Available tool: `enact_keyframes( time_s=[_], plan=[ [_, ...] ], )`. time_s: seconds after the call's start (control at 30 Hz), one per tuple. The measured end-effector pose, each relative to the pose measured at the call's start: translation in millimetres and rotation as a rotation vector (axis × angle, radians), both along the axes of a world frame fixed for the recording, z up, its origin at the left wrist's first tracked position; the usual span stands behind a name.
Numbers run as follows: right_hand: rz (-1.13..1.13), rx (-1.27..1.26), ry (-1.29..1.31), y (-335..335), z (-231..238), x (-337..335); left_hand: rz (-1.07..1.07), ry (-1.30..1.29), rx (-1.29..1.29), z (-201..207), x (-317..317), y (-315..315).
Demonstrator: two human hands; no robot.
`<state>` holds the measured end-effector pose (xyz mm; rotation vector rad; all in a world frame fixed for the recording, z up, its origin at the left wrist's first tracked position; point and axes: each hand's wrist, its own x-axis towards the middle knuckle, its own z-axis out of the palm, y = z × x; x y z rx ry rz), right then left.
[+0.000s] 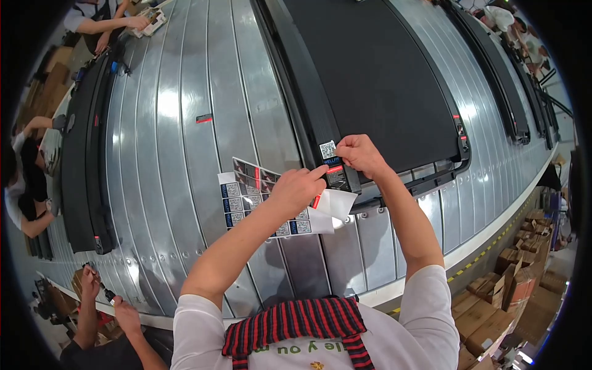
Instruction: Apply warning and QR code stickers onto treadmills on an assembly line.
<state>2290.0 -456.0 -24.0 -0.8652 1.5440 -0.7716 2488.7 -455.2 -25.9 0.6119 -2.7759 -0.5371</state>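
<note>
Close to the near end of a treadmill's black side rail, my right hand (pixel 362 154) pinches the upper right edge of a label (pixel 328 150) with a square code. Just left of it is my left hand (pixel 299 190), its index finger stretched to the rail beside a black and red label (pixel 335 177). Sheets of stickers (pixel 233 203) lie under that hand, seemingly in its curled fingers, which are mostly hidden. A white end of the sheets (pixel 338 206) curls up on the right. The treadmill (pixel 376 80) has a wide black belt.
Ribbed metal rollers or slats (pixel 157 154) carry the work. A loose black and red label (pixel 204 118) lies on them. More treadmills stand left (pixel 86 160) and right (pixel 487 61). Co-workers' hands are at the upper left (pixel 137 23) and lower left (pixel 126 316). Cardboard boxes (pixel 487 320) fill the lower right.
</note>
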Motion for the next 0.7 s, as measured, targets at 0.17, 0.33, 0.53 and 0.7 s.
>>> enact_keyframes(
  time_s=[0.17, 0.33, 0.53, 0.7],
  plan=[
    [0.012, -0.033, 0.04, 0, -5, -2, -0.001, -0.012, -0.007, -4, -2, -1],
    [0.014, -0.035, 0.04, -1, -4, -1, 0.011, 0.001, -0.02, -4, -4, -2],
    [0.161, -0.217, 0.646, 4, 3, 9, 0.03, -0.046, 0.058, 3, -9, 3],
    [0.39, -0.553, 1.15, 11, 17, 27, 0.042, -0.021, 0.097, 0, 0, 4]
  ],
)
